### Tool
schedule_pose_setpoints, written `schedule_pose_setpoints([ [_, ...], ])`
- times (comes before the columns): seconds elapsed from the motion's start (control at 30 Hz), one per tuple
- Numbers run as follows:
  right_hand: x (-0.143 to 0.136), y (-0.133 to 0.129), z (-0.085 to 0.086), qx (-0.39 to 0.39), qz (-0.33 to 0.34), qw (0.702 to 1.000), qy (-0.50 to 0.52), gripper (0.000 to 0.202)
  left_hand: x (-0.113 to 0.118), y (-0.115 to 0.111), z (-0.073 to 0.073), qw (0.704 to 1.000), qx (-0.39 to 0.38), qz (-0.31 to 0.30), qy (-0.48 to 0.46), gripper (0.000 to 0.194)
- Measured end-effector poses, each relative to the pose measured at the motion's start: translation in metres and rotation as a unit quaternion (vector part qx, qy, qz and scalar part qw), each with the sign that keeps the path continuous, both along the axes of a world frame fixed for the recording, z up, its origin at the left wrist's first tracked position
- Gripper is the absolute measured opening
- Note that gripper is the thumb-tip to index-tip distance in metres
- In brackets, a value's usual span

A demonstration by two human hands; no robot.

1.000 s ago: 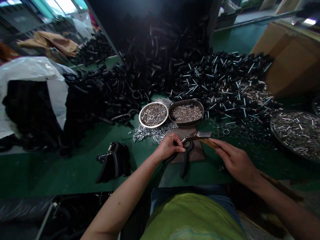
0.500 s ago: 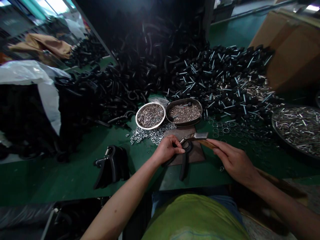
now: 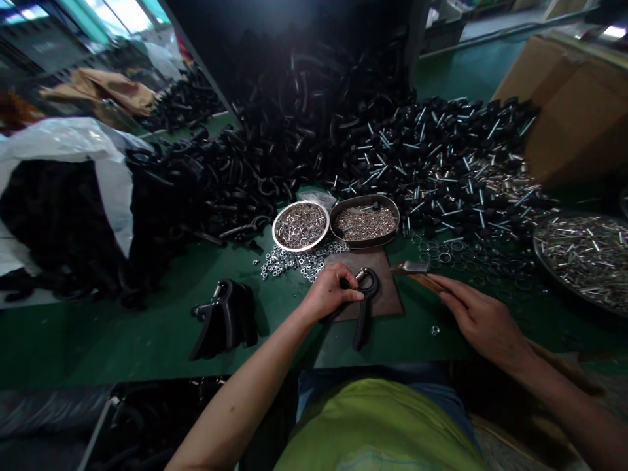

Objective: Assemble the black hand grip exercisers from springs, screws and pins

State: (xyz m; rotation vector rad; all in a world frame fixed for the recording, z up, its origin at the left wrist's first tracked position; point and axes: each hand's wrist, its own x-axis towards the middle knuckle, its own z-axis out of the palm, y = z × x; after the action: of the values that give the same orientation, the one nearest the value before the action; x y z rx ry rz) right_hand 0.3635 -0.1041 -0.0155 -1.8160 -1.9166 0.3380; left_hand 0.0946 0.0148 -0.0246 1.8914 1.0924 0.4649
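My left hand [image 3: 330,293] pinches a black hand grip exerciser [image 3: 362,322] near its looped end, where a small metal spring shows. The exerciser lies on a flat brownish plate [image 3: 391,297], one handle pointing toward me; the other is partly hidden under my fingers. In my right hand [image 3: 483,322] is the wooden handle of a hammer [image 3: 416,267]. Its metal head hangs to the right of the exerciser, apart from it. Several similar assembled black grips [image 3: 226,319] stand together left of my left forearm.
Behind the plate are a round bowl of small metal parts [image 3: 301,226] and an oval tin of tiny fasteners [image 3: 366,222]. Loose nuts [image 3: 287,261] lie in front. Heaped black parts and knobbed bolts [image 3: 441,163] fill the back. A large basin of pins [image 3: 583,255] sits right.
The hammer and my right hand have moved right, away from the exerciser, uncovering its loop and spring. My left hand keeps its hold. The camera view has shifted slightly.
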Motion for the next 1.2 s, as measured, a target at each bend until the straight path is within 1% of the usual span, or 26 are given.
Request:
schedule_pose_setpoints([
  [0.13,0.007,-0.005,-0.006,0.004,-0.013,0.999,-0.037,0.036,0.000,-0.001,-0.002,1.000,-0.006,0.009,-0.024,0.015],
  [0.2,0.010,-0.006,-0.010,0.015,-0.021,0.997,-0.076,0.036,0.000,-0.001,-0.002,0.998,-0.012,0.029,-0.054,0.015],
  [0.3,0.017,-0.006,-0.019,0.042,-0.025,0.988,-0.147,0.034,-0.005,-0.003,0.002,0.990,-0.010,0.108,-0.091,0.013],
  [0.37,0.023,-0.005,-0.025,0.055,-0.013,0.980,-0.191,0.033,-0.011,-0.008,0.004,0.983,-0.013,0.164,-0.083,0.012],
  [0.43,0.028,-0.002,-0.027,0.057,0.009,0.973,-0.223,0.032,-0.018,-0.016,0.004,0.979,-0.023,0.194,-0.063,0.013],
  [0.5,0.027,0.005,-0.022,0.062,0.031,0.969,-0.238,0.029,-0.022,-0.027,0.000,0.977,-0.036,0.206,-0.050,0.014],
  [0.57,0.019,0.022,-0.010,0.077,0.049,0.970,-0.226,0.026,-0.023,-0.038,-0.006,0.973,-0.059,0.217,-0.055,0.015],
  [0.6,0.011,0.034,-0.002,0.086,0.060,0.972,-0.212,0.026,-0.023,-0.042,-0.009,0.970,-0.069,0.225,-0.065,0.016],
  [0.67,-0.011,0.068,0.013,0.098,0.083,0.976,-0.176,0.028,-0.021,-0.050,-0.013,0.962,-0.080,0.247,-0.088,0.015],
  [0.73,-0.036,0.111,0.023,0.093,0.099,0.977,-0.166,0.032,-0.019,-0.055,-0.014,0.954,-0.082,0.269,-0.107,0.015],
  [0.77,-0.047,0.133,0.026,0.077,0.094,0.977,-0.176,0.033,-0.018,-0.057,-0.013,0.950,-0.084,0.277,-0.114,0.015],
  [0.8,-0.058,0.155,0.026,0.053,0.074,0.977,-0.193,0.032,-0.017,-0.059,-0.013,0.948,-0.089,0.282,-0.119,0.015],
  [0.83,-0.067,0.176,0.025,0.018,0.058,0.974,-0.217,0.031,-0.017,-0.061,-0.012,0.946,-0.096,0.284,-0.122,0.016],
  [0.87,-0.073,0.193,0.022,-0.012,0.037,0.971,-0.236,0.029,-0.017,-0.063,-0.011,0.945,-0.102,0.285,-0.123,0.016],
  [0.93,-0.081,0.218,0.015,-0.037,0.024,0.967,-0.250,0.025,-0.018,-0.067,-0.009,0.944,-0.111,0.286,-0.120,0.017],
  [0.97,-0.083,0.226,0.012,-0.040,0.021,0.967,-0.252,0.024,-0.018,-0.068,-0.009,0.944,-0.113,0.286,-0.118,0.018],
  [1.03,-0.083,0.232,0.007,-0.039,0.023,0.967,-0.252,0.021,-0.018,-0.071,-0.009,0.946,-0.108,0.285,-0.112,0.018],
  [1.13,-0.081,0.231,0.006,-0.040,0.027,0.966,-0.253,0.022,-0.018,-0.073,-0.010,0.953,-0.079,0.276,-0.097,0.017],
  [1.2,-0.080,0.226,0.010,-0.028,0.025,0.971,-0.237,0.025,-0.017,-0.074,-0.010,0.960,-0.041,0.261,-0.092,0.016],
])
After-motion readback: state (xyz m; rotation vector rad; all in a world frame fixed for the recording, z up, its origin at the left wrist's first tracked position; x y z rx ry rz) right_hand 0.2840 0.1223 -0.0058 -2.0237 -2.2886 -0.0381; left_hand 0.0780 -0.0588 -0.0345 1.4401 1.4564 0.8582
